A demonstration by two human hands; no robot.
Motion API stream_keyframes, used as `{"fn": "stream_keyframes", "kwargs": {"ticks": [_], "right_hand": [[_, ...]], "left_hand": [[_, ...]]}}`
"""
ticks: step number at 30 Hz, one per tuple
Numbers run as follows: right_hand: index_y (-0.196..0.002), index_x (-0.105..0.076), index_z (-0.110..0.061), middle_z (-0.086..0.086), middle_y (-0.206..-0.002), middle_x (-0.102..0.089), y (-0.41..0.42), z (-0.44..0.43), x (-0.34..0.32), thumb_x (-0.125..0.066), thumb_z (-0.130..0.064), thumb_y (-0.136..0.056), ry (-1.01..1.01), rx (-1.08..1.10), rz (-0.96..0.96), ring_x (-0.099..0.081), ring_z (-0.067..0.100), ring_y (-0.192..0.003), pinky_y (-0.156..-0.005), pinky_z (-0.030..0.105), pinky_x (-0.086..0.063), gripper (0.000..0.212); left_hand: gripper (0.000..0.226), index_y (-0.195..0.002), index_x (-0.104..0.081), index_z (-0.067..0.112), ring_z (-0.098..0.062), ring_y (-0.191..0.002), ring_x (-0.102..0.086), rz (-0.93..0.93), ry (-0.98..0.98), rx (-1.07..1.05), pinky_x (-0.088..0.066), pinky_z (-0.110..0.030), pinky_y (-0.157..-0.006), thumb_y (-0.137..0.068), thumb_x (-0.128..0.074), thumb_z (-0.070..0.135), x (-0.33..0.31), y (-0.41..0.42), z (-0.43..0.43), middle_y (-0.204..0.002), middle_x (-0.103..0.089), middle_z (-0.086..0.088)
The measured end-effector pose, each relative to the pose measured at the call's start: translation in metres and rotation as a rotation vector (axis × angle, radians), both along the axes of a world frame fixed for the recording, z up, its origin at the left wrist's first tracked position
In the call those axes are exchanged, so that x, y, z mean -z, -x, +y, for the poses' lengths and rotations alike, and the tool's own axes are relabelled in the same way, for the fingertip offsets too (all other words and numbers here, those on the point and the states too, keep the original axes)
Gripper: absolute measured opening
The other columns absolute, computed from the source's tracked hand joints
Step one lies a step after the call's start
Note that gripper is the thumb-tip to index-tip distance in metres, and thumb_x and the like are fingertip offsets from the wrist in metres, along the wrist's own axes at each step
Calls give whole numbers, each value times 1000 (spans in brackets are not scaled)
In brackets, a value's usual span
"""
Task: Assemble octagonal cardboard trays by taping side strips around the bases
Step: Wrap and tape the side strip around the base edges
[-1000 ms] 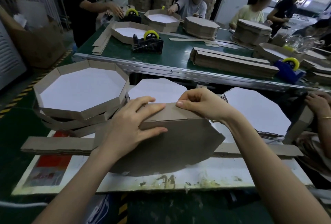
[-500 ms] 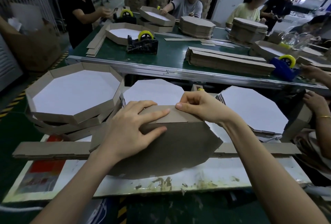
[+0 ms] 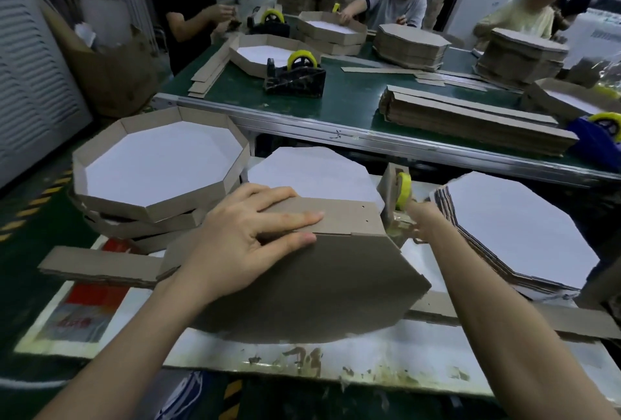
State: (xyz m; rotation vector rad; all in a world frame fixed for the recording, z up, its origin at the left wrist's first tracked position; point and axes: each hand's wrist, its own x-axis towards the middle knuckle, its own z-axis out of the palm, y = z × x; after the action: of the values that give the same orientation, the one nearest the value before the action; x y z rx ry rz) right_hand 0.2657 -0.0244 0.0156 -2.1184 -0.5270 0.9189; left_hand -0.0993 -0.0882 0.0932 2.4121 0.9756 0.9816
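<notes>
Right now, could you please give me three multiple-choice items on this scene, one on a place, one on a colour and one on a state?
1. Where does the stack of finished trays stand relative to the brown base being worked on?
A. To its left
B. To its right
C. On top of it

2. What colour is the tape roll next to the right hand?
A. Red
B. Yellow
C. White

3. How is the left hand placed?
A. Curled into a fist in the air
B. Flat, fingers straight, on the side strip
C. Pinching a loose sheet of paper

Answers:
1 A: the stack sits at the picture's left, while the base lies in the middle.
2 B: the roll shows bright yellow in its holder.
3 B: its straight fingers lie across the strip at the base's far edge.
</notes>
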Motion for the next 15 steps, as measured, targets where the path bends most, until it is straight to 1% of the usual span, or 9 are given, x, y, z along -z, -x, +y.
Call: {"fn": "stream_keyframes", "kwargs": {"ticks": [2, 3, 5, 7, 8, 10, 12, 14, 15], "right_hand": [[-94, -48, -3, 12, -84, -51, -12, 9, 16, -47, -10, -100, 67, -16, 8, -56, 24, -69, -40, 31, -50, 10], [-100, -51, -1, 15, -90, -55, -16, 14, 23, -49, -10, -100, 110, -43, 1, -59, 27, -75, -47, 33, -51, 9], [-115, -53, 1, 19, -106, -61, -28, 25, 38, -53, -8, -97, 151, -79, -20, -64, 32, -94, -66, 40, -55, 20], [-109, -54, 1, 21, -108, -63, -36, 35, 49, -54, -6, -95, 176, -81, -67, -66, 35, -103, -85, 49, -57, 15], [-99, -53, 0, 21, -102, -63, -38, 39, 52, -55, -5, -95, 197, -72, -96, -67, 35, -99, -85, 50, -57, 7], [-84, -49, -1, 17, -87, -60, -41, 45, 55, -58, -5, -94, 247, -60, -154, -66, 33, -84, -79, 48, -58, 15], [-85, -51, 0, 15, -80, -57, -46, 51, 56, -61, -7, -94, 247, -49, -137, -63, 32, -80, -85, 47, -56, 15], [-93, -53, -1, 14, -85, -57, -49, 53, 58, -53, -8, -98, 180, -19, -1, -62, 32, -90, -97, 48, -52, 9], [-96, -53, -4, 14, -92, -57, -51, 52, 59, -48, -8, -100, 116, -2, 81, -59, 30, -94, -98, 46, -50, 7]], "left_hand": [[35, -117, -59, 54, -7, -115, -47, -8, 20, -5, -43, -32, -92, -84, -48, 63, 1, -1, 3, -126, -56, 18], [35, -116, -59, 54, -6, -115, -48, -12, 23, -8, -43, -32, -91, -84, -49, 63, 1, -1, 5, -127, -58, 16], [35, -116, -60, 53, -7, -112, -49, -25, 17, -13, -45, -32, -89, -84, -51, 63, 3, -1, 6, -127, -60, 14], [35, -115, -61, 53, -7, -110, -50, -32, 15, -19, -48, -35, -88, -84, -51, 65, 5, -3, 8, -127, -60, 15], [35, -115, -61, 54, -6, -111, -50, -29, 18, -23, -49, -37, -87, -85, -50, 66, 5, -3, 9, -127, -60, 16], [34, -115, -61, 55, -5, -111, -49, -26, 21, -27, -50, -41, -85, -85, -50, 67, 6, -4, 10, -127, -59, 17], [33, -114, -61, 55, -6, -111, -50, -40, 19, -30, -51, -43, -84, -85, -52, 65, 6, -5, 11, -127, -59, 18], [31, -113, -62, 56, -6, -111, -51, -47, 23, -37, -51, -44, -84, -84, -55, 64, 5, -6, 11, -126, -59, 20], [31, -112, -62, 56, -7, -111, -52, -49, 22, -42, -51, -44, -84, -83, -56, 63, 5, -7, 11, -126, -59, 21]]}}
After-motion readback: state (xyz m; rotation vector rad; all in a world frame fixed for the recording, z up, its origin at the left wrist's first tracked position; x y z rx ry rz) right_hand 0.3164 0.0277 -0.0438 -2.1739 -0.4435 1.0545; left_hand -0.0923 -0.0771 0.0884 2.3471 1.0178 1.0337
